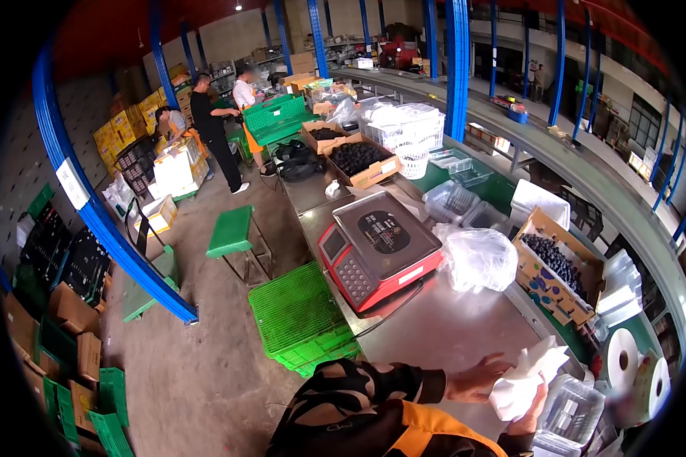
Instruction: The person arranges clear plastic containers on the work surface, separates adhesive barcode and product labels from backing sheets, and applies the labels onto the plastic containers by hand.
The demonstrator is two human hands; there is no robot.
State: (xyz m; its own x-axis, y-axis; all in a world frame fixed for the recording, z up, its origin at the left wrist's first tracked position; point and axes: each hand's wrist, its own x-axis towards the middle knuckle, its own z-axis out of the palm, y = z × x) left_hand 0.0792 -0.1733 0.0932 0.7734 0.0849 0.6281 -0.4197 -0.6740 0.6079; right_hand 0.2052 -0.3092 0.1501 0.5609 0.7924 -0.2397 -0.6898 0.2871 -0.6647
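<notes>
A crumpled white sheet point(527, 381), paper or thin wrapping, is held above the steel tabletop point(457, 327) at lower right. My left hand point(474, 381) grips its left side, with the fingertips partly hidden behind it. From the right and below, my right hand point(531, 415) is closed on the same sheet. Clear plastic trays point(572, 411) lie just right of my right hand. A red weighing scale point(377, 247) with a dark top plate stands farther along the table, beside a bunched clear plastic bag point(476, 259).
Black grapes fill a cardboard box point(556, 266) at right; another grape box point(362, 160) stands beyond the scale. White rolls point(621, 358) are at lower right. A green crate point(301, 316) and green stool point(232, 231) stand left of the table. Several people work farther back.
</notes>
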